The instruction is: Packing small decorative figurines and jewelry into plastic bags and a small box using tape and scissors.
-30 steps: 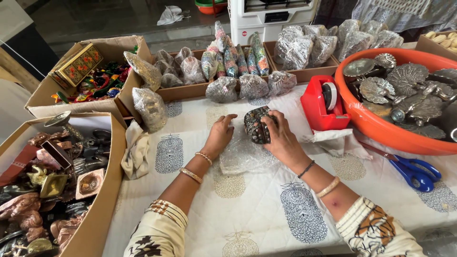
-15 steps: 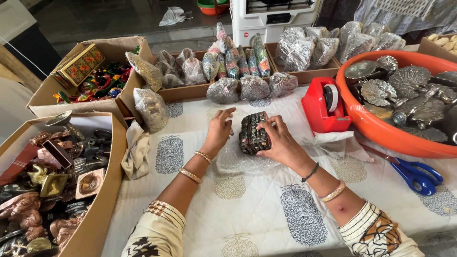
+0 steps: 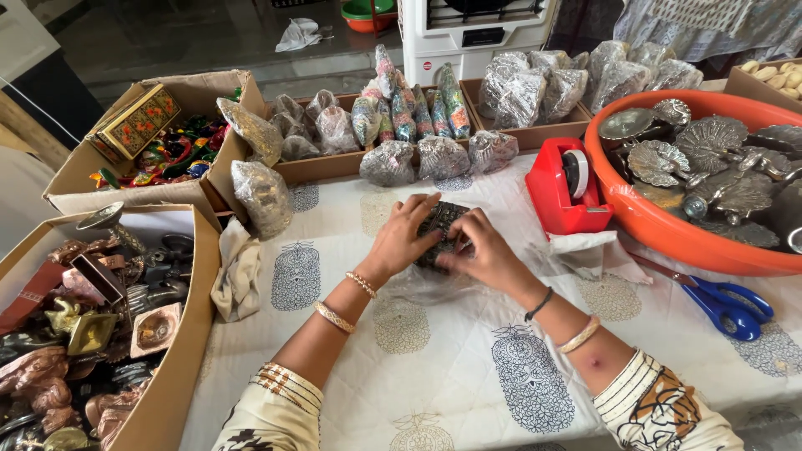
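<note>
While a printed white cloth [image 3: 518, 367] covers the table (cardboard boxes [image 3: 180, 351] and an orange tub [image 3: 660, 234] crowd its edges), a dark ornate piece [image 3: 440, 227] is pressed flat onto clear wrap by the left hand [image 3: 405, 234] and right hand [image 3: 480, 250], both curled around it; half a second ago it was held upright.

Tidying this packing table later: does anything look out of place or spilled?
Nothing is spilled or damaged. Both hands, left hand and right hand, press a dark ornate object on clear plastic film. A wrapped bundle leans against the box.
</note>
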